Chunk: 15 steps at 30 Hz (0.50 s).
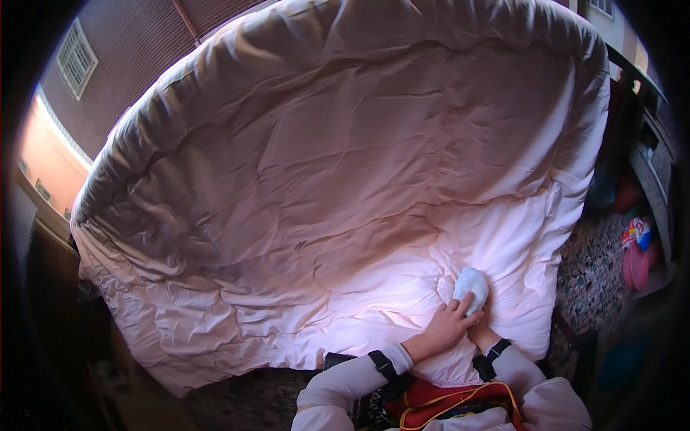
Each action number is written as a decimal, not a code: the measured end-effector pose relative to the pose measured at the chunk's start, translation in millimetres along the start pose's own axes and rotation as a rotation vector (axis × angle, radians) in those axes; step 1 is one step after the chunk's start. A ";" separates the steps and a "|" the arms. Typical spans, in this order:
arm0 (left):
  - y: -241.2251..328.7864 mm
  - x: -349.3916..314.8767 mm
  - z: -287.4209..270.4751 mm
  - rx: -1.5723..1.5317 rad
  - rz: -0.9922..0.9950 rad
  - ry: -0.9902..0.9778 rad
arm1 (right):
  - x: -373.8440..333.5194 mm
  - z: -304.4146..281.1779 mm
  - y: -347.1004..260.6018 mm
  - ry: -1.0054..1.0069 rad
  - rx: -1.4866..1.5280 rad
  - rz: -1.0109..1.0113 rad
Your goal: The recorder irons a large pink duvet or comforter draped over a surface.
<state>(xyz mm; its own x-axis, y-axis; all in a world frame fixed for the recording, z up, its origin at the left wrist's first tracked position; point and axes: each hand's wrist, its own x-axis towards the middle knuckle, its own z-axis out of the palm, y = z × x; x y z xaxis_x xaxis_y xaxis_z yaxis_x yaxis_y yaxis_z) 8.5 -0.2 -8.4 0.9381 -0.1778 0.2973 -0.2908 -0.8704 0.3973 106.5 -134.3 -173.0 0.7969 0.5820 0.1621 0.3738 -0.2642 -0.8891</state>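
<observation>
A small, rounded, pale bluish-white cloth point(471, 284) is at my hands, over the bright lower right part of a large pink quilt point(345, 158). My left hand point(447, 325) reaches across from the left, its fingers curled over the near end of the cloth. From the right, my right hand point(483, 323) comes up to the cloth's lower edge. Its fingers are mostly hidden behind the cloth and my left hand, and it seems to grip the cloth from beneath. Wrinkles in the quilt gather around both hands.
The quilt hangs wide, its thick far edge arching up. Beyond it stands a brown ribbed wall point(136, 65) with a barred window point(77, 59). At the right are a speckled floor point(593, 266), a pink plastic item point(637, 266) and a dark railing point(650, 86).
</observation>
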 end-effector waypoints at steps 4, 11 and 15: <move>-0.4 -0.5 4.8 0.040 0.036 0.032 | 4.5 -14.1 -13.2 -0.123 -0.352 0.014; 2.8 9.5 5.1 0.032 0.070 0.075 | -2.1 -39.4 -41.5 -0.146 -0.485 0.059; -2.9 5.3 12.7 0.135 0.083 0.069 | -5.9 -34.7 -47.9 -0.164 -0.500 0.065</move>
<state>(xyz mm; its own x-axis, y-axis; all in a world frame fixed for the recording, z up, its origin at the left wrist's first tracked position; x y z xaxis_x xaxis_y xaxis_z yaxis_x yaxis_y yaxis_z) 16.7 -4.5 -19.1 0.8956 -0.2234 0.3847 -0.3340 -0.9089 0.2498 100.4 -151.8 -116.5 0.7561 0.6544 0.0088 0.5389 -0.6150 -0.5757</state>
